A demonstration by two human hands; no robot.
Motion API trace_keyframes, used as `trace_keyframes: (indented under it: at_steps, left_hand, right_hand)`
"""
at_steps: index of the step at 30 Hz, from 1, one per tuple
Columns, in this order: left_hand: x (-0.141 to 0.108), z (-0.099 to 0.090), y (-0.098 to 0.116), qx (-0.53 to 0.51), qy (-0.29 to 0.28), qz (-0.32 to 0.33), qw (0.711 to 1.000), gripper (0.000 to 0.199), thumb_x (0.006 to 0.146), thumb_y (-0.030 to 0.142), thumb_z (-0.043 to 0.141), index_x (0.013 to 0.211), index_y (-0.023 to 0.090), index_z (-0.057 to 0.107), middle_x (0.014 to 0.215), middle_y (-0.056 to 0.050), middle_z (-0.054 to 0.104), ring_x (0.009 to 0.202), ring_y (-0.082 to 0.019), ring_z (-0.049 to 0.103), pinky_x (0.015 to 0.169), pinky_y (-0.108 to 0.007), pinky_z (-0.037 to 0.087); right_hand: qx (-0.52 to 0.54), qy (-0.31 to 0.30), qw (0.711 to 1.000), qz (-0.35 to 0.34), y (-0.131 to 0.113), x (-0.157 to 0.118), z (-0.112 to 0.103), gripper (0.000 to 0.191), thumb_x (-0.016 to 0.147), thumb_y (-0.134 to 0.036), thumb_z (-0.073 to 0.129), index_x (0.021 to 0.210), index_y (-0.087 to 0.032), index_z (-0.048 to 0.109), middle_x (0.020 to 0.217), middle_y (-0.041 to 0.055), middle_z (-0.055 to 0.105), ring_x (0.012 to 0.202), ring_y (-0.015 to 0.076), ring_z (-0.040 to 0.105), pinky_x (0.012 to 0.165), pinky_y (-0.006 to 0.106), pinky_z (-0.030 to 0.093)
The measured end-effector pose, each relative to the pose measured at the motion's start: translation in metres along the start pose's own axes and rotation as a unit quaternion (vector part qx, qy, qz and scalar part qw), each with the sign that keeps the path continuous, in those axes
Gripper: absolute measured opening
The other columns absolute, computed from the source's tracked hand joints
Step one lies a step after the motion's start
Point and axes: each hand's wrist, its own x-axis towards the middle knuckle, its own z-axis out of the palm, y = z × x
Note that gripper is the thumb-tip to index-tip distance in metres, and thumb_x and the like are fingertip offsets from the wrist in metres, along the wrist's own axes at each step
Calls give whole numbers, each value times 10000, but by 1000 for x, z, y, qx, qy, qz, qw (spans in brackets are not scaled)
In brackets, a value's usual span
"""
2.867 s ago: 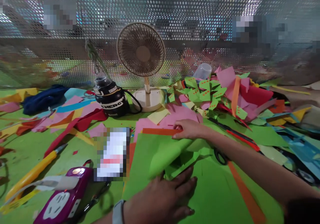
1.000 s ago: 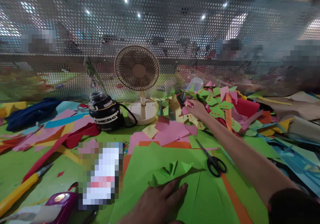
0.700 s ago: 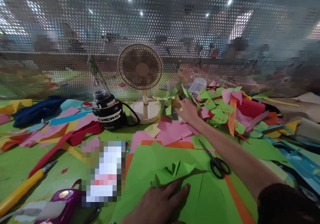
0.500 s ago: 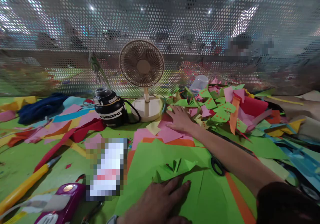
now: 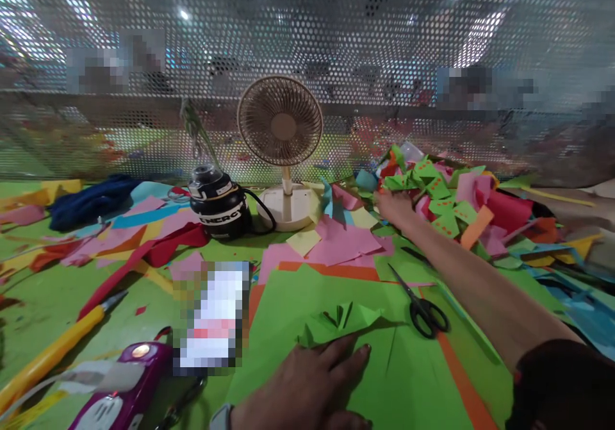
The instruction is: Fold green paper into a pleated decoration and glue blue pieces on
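Observation:
My left hand [image 5: 307,379] lies with fingers stretched out on a stack of green paper sheets [image 5: 355,295]. Its fingertips rest by a crumpled, cut piece of green paper [image 5: 339,321]. Farther off, my right hand [image 5: 391,207] is at the left side of a heap of green cut-outs with red dots [image 5: 435,190]; its fingers are mostly hidden there, so what they hold is unclear. Black-handled scissors [image 5: 427,318] lie open on the right of the stack, below my right forearm. Pink paper scraps [image 5: 331,241] lie just past the stack.
A beige desk fan [image 5: 283,125] stands by the perforated screen, beside a black flask [image 5: 218,206]. To the left are a phone [image 5: 214,318], a yellow-handled cutter [image 5: 57,347], a purple device with a cable [image 5: 129,385], dark blue cloth [image 5: 91,202] and coloured scraps.
My right hand has moved right from the pink scraps into the dotted cut-outs, pushing some of the heap along. The scissors are now uncovered. My left hand stays put on the stack.

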Motion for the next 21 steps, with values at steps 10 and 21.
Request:
trace_keyframes:
  at_steps: [10,21]
  left_hand:
    - [3,4,-3,13,-19,1,1000,769,907,660,457,1517,212,316,1506,-176,421,1202,-397,581,905,-514,525]
    - [1,5,-4,-1,-22,3,1000,752,926,644,437,1530,228,270,1540,-152,377,1242,-394,550,907,-536,527]
  right_hand:
    - [75,-84,942,-315,-77,-64,12,693,873,-659,513,1470,-320,416,1626,1,210,1489,241,166,1197,392,152]
    - [20,-117,984,-131,-35,-47,18,593,966,-503,409,1414,-127,509,1377,250,551,1247,405,530,1026,529,355]
